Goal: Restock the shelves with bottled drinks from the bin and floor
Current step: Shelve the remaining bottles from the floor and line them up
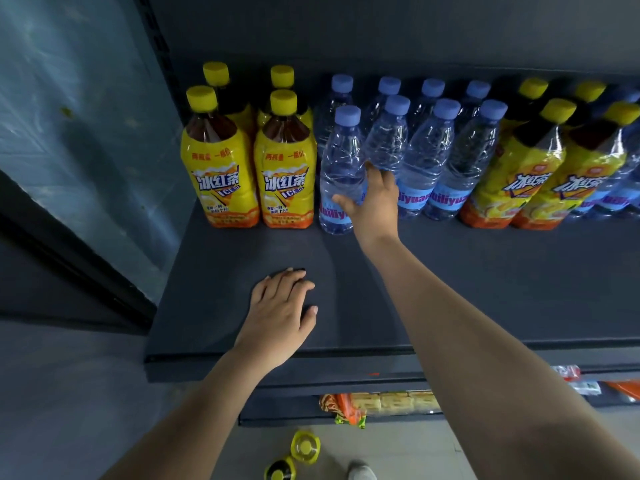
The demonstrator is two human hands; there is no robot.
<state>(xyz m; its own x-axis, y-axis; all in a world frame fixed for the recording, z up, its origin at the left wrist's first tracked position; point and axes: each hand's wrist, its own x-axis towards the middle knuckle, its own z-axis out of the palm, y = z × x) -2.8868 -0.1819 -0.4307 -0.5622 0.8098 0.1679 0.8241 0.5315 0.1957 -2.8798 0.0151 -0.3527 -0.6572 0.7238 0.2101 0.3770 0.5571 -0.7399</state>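
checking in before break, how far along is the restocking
Done: yellow-capped iced tea bottles and blue-capped clear water bottles line the dark shelf. In hand: right hand on a front water bottle; left hand rests flat. Left: two yellow-capped bottles on the floor.

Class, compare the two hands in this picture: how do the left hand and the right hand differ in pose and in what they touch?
The left hand lies flat, palm down, on the bare front of the shelf; the right hand is stretched further back, among the bottles. The left hand touches no bottle; the right hand's fingers rest against a water bottle in the front row. Both are bare and over the same shelf.
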